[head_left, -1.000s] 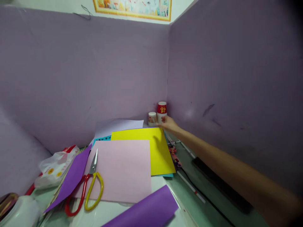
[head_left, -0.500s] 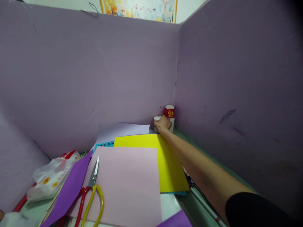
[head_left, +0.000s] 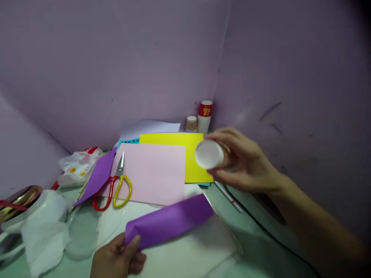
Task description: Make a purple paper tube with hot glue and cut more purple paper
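My right hand (head_left: 246,164) is closed round a paper cup (head_left: 209,154), its white round end facing me above the papers. The cup is blurred and partly covered by my fingers. My left hand (head_left: 120,255) pinches the left end of a purple paper strip (head_left: 171,222) between thumb and fingers. The strip lies slanted over a white sheet (head_left: 185,251) near me. Just beyond it are a pale pink sheet (head_left: 156,170) and a yellow sheet (head_left: 174,138). Scissors (head_left: 117,179) with one red and one yellow handle rest on the pink sheet, blades slightly apart.
Against the corner of the purple walls stand a red and white cup stack (head_left: 205,116) and a brownish cup (head_left: 191,124). At left lie a plastic bag (head_left: 79,166), another purple sheet (head_left: 98,177) and white tissue (head_left: 46,231). A black cable (head_left: 261,227) runs along the right.
My right hand has come back from the corner with a paper cup in it. My left hand has entered the view, holding the purple strip. The view has tipped down.
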`<state>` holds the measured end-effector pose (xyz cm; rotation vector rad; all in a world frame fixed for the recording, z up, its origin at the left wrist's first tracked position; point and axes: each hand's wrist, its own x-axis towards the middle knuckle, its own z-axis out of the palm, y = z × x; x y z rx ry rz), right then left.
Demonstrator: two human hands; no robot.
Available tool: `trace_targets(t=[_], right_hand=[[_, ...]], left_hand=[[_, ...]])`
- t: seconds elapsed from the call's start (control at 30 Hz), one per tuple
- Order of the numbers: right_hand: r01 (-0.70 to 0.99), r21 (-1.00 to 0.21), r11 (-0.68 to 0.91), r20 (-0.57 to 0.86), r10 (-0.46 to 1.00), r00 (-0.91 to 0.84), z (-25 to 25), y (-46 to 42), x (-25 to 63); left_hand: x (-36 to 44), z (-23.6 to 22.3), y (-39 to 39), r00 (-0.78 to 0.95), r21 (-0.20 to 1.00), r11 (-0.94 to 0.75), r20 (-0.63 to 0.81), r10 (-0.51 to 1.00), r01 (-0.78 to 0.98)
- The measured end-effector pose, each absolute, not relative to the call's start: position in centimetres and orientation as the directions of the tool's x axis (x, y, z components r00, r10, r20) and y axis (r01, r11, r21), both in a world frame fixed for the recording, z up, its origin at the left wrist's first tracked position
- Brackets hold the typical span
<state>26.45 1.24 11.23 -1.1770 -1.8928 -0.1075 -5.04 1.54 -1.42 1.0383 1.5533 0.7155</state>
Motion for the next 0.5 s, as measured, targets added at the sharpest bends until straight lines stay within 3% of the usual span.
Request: trace_targets(t=[0.07, 0.2, 0.37, 0.5], right_hand=[[0.745, -0.433, 0.508, 0.589, 0.785, -0.193, 9.6, -1.5, 25.1], [0.753, -0.458, 0.472, 0.386, 0.869, -0.311, 5.8, -2.3, 22.7], [0.737, -0.465, 0.491, 0.319, 0.869, -0.378, 4.7, -0.9, 22.5], [0.642, -0.492, 0.588, 0.367, 0.809, -0.46, 5.1, -0.6, 23.5]], left_hand=[[-4.7, -1.1, 1.7, -0.037, 0.871, 0.456, -0.458, 0.888, 0.183], [-4.1, -0.2, 1.8, -0.069, 0.881, 0.467, -0.462, 0.884, 0.079], [-3.6, 0.5, 1.9, -0.111, 0.906, 0.406, -0.394, 0.912, 0.118], [-3.5, 0.7, 2.0, -0.119, 0.92, 0.363, -0.347, 0.93, 0.15]])
